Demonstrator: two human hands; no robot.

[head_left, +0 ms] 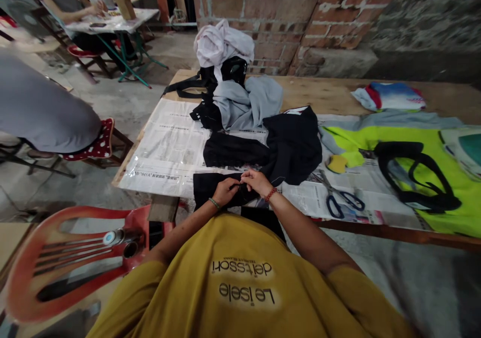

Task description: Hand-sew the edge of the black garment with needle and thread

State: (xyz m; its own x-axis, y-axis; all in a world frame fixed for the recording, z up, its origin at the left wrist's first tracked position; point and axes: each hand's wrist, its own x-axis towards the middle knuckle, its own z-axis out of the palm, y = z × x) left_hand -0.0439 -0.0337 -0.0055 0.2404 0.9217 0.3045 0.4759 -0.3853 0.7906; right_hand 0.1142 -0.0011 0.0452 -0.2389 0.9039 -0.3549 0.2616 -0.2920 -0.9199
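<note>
A pair of black trousers [295, 145] lies across the newspaper-covered table edge in front of me, its legs stretching to the left. My left hand [226, 191] is closed, its fingers pinching the black cloth of the nearer leg. Right beside it, my right hand [256, 182] has thumb and forefinger pressed together at the same spot, the fingertips of both hands almost touching. Whatever is between the right fingertips is too small to make out. Dark-handled scissors [343, 201] lie to the right of my hands, near a small yellow pad-like piece [337, 164].
Grey cloth [248, 102] and a pale bundled cloth [221, 44] are piled at the back. Neon-yellow garments [406, 142] with a black strap [417, 197] cover the table's right. A red plastic chair [71, 217] stands at left. A person [48, 107] sits beyond it.
</note>
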